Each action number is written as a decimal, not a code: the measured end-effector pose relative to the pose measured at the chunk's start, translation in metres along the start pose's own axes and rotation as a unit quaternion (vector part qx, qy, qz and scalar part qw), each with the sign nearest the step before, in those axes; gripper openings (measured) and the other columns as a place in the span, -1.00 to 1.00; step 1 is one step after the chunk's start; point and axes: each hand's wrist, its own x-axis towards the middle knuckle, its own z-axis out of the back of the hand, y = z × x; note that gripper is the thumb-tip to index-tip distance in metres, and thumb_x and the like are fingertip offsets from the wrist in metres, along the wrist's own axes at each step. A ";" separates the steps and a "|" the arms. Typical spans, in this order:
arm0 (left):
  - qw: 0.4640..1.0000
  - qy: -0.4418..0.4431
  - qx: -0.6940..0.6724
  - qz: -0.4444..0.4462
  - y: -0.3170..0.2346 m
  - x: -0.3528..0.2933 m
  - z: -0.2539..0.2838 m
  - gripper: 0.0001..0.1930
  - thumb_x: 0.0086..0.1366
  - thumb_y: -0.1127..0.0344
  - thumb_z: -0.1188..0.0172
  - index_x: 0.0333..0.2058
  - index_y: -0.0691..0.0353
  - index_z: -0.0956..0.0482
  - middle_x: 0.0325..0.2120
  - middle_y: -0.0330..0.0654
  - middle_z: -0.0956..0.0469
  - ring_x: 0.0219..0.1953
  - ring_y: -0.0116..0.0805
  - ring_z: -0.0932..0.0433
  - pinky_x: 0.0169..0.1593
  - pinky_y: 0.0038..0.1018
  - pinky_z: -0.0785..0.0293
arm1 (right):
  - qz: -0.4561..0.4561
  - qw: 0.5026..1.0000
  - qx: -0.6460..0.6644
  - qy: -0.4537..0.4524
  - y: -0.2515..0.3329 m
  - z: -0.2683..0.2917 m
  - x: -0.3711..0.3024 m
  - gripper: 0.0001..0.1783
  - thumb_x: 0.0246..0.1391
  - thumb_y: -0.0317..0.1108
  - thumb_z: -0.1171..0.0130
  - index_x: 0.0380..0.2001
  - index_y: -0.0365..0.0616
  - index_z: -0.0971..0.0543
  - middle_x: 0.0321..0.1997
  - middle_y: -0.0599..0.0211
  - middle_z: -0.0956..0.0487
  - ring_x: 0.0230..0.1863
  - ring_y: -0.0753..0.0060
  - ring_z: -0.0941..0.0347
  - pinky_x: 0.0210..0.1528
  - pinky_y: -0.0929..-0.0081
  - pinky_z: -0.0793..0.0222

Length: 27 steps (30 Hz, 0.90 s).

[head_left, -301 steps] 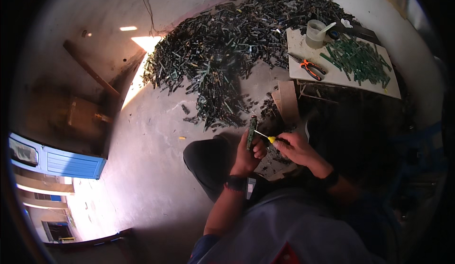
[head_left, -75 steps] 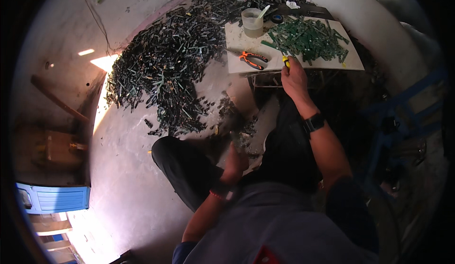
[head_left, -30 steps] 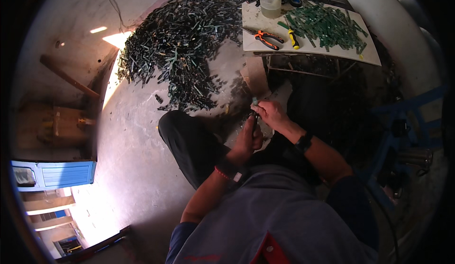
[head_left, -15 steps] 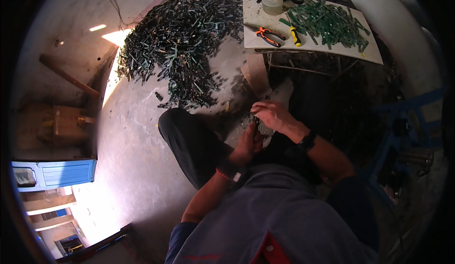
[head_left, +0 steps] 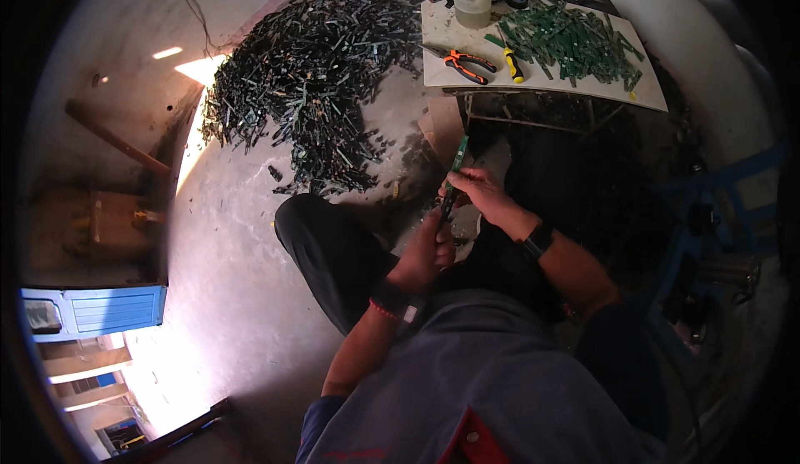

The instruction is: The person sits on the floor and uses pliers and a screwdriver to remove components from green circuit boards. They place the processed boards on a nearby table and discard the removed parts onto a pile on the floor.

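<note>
A narrow green circuit board strip points up and away from my hands, over my lap. My right hand pinches it between thumb and fingers near its lower part. Just below, my left hand is closed around a dark strip-like piece in line with the green one. Whether the two are still joined, I cannot tell, since my fingers cover the meeting place.
A large heap of dark strips covers the floor ahead. On a low pale board at the far right lie green strips, orange-handled pliers, a yellow-handled tool and a plastic cup. A cardboard piece stands below it.
The green strip now shows, sticking up beyond my right hand. My right hand has turned and its fingers now pinch the strip; my left hand has shifted slightly down and left.
</note>
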 end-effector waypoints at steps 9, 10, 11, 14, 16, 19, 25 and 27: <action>0.999 0.010 0.039 -0.021 0.025 0.009 0.025 -0.56 0.38 -0.05 0.22 -0.64 0.02 -0.11 -0.79 -0.40 -0.02 -0.77 -0.54 0.04 -0.67 -0.58 0.09 | 0.511 0.716 -0.476 0.005 -0.002 -0.022 -0.005 -0.86 -0.04 -0.31 -0.16 -0.54 -0.15 -0.53 -0.52 0.26 -0.57 -0.48 0.10 -0.48 -0.41 0.24 -0.38; 0.996 0.005 0.078 -0.031 0.027 0.007 0.027 -0.56 0.38 -0.05 0.22 -0.64 0.02 -0.11 -0.79 -0.40 -0.02 -0.77 -0.54 0.03 -0.67 -0.58 0.09 | 0.427 0.749 -0.505 0.031 -0.006 -0.020 -0.007 -0.85 -0.03 -0.31 -0.15 -0.52 -0.16 -0.53 -0.51 0.26 -0.57 -0.47 0.12 -0.48 -0.41 0.26 -0.38; 0.997 0.005 0.070 -0.015 0.026 0.006 0.027 -0.56 0.38 -0.05 0.22 -0.64 0.02 -0.11 -0.79 -0.40 -0.03 -0.77 -0.54 0.03 -0.66 -0.58 0.09 | 0.341 0.773 -0.532 0.055 -0.007 -0.014 -0.010 -0.84 -0.02 -0.30 -0.15 -0.51 -0.17 -0.53 -0.50 0.26 -0.58 -0.47 0.13 -0.49 -0.41 0.27 -0.38; 0.998 0.005 0.058 0.007 0.020 0.003 0.019 -0.57 0.38 -0.05 0.22 -0.63 0.02 -0.11 -0.79 -0.39 -0.05 -0.76 -0.54 0.02 -0.66 -0.58 0.08 | 0.115 0.899 -0.422 0.017 -0.001 -0.008 -0.002 -0.80 0.05 -0.29 -0.12 -0.47 -0.22 -0.54 -0.49 0.27 -0.59 -0.48 0.27 -0.51 -0.42 0.35 -0.37; 0.998 0.007 0.061 -0.013 0.014 0.002 0.008 -0.58 0.38 -0.05 0.22 -0.61 0.02 -0.12 -0.79 -0.39 -0.06 -0.75 -0.54 0.01 -0.65 -0.58 0.07 | 0.029 0.977 -0.211 -0.022 -0.013 0.003 0.009 -0.72 0.14 -0.24 -0.06 -0.47 -0.26 -0.53 -0.48 0.28 -0.59 -0.46 0.52 -0.50 -0.42 0.49 -0.34; 0.997 -0.009 0.072 -0.009 0.016 0.008 0.007 -0.61 0.39 -0.04 0.21 -0.57 0.02 -0.14 -0.77 -0.39 -0.07 -0.74 -0.54 -0.01 -0.65 -0.58 0.06 | 0.037 0.998 -0.039 0.015 -0.015 0.006 0.009 -0.70 0.17 -0.22 -0.04 -0.48 -0.24 -0.54 -0.44 0.30 -0.60 -0.41 0.66 -0.49 -0.38 0.58 -0.33; 0.882 -0.010 0.385 -0.273 0.040 0.016 0.035 -0.65 0.39 -0.01 0.22 -0.53 0.04 -0.14 -0.73 -0.39 -0.06 -0.72 -0.54 -0.02 -0.64 -0.55 0.05 | 0.372 0.758 -0.515 0.148 -0.013 -0.012 -0.007 -0.77 0.00 -0.32 -0.06 -0.67 -0.14 -0.42 -0.55 0.28 -0.49 -0.38 0.12 -0.46 -0.32 0.25 -0.35; 0.959 -0.025 0.254 -0.126 0.029 0.008 0.022 -0.65 0.39 0.00 0.22 -0.54 0.04 -0.14 -0.73 -0.39 -0.05 -0.72 -0.54 -0.02 -0.64 -0.55 0.05 | 0.176 0.817 -0.536 0.123 -0.012 -0.010 -0.009 -0.75 0.09 -0.29 -0.03 -0.60 -0.18 -0.47 -0.52 0.36 -0.52 -0.40 0.32 -0.47 -0.35 0.37 -0.36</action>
